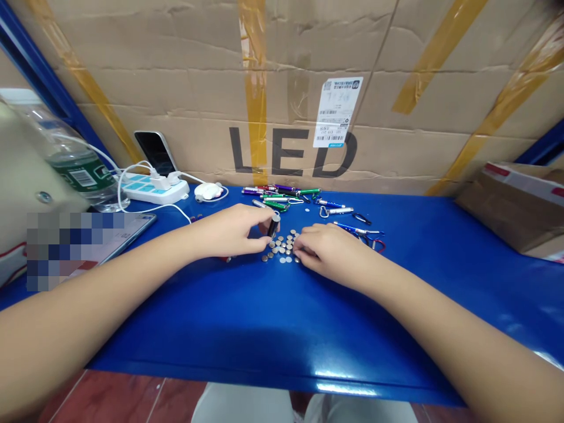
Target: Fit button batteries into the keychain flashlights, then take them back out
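My left hand is closed round a small dark cylinder, a mini flashlight body held upright just above the blue table. A cluster of several silver button cells lies on the table right below it. My right hand rests at the right edge of that cluster, its fingers curled and pinching at the cells. Whether a cell sits between them is hidden. Behind the hands lies a heap of small coloured keychain flashlights.
A big cardboard box marked LED walls off the back. At the left stand a power strip with white cables, a phone, a water bottle and a tablet. A smaller carton sits at the right.
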The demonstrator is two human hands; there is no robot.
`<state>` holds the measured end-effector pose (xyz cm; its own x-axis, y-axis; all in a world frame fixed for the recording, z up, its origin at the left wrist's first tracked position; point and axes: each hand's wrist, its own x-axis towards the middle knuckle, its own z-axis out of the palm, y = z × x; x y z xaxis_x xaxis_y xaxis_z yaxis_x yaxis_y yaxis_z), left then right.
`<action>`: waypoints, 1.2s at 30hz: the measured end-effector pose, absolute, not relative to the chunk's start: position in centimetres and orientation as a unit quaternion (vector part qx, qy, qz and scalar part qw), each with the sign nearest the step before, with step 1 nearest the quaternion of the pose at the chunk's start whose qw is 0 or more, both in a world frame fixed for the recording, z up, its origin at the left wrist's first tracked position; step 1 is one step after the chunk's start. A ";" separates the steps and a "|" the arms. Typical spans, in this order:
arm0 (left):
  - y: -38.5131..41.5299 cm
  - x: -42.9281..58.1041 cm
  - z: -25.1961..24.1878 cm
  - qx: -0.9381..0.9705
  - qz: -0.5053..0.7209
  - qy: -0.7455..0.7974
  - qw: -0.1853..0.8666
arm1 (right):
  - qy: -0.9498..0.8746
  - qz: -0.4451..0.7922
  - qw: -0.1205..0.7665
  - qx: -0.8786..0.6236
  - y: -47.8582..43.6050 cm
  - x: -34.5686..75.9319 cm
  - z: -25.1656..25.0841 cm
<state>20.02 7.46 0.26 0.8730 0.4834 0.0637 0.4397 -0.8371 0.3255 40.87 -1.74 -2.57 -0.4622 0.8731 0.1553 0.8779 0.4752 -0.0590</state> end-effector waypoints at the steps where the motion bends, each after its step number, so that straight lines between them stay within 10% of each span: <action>1: 7.4 20.0 0.3 0.955 0.071 0.241 0.154 | -0.854 -0.015 0.079 -0.514 -1.7 40.9 -2.6; 36: 8.5 22.5 -1.0 0.963 0.028 0.200 0.177 | -0.827 0.023 0.094 -0.554 -0.6 42.0 -2.5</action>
<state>22.47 8.54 -0.96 0.9184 0.3953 -0.0176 0.3759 -0.8574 0.3516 41.96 -0.62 -2.50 -0.3688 0.9203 0.1302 0.9116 0.3855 -0.1425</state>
